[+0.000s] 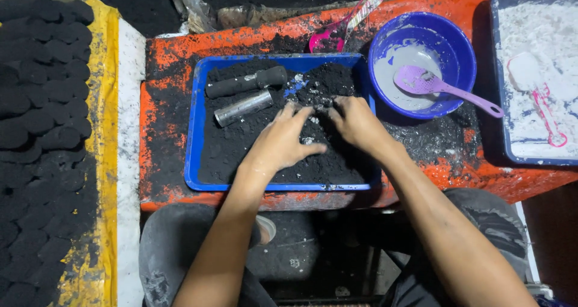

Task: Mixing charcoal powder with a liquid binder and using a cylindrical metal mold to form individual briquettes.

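Note:
A blue tray (194, 132) on an orange table holds black powder (241, 147). My left hand (283, 141) lies palm down on the powder, fingers spread and pointing to the tray's middle. My right hand (356, 123) presses into the powder beside it, fingertips meeting the left hand's at a small clump (321, 104). Two short cylinders rest in the tray's far left: a black one (245, 82) and a metal one (242, 108).
A blue bowl (448, 45) with white paste and a purple spoon (433, 85) stands to the right. A blue tray (497, 90) of white powder with a pink-handled scoop (536, 87) is at far right. Black round cakes (42, 120) lie in rows at left. A pink spoon (337, 33) lies behind the tray.

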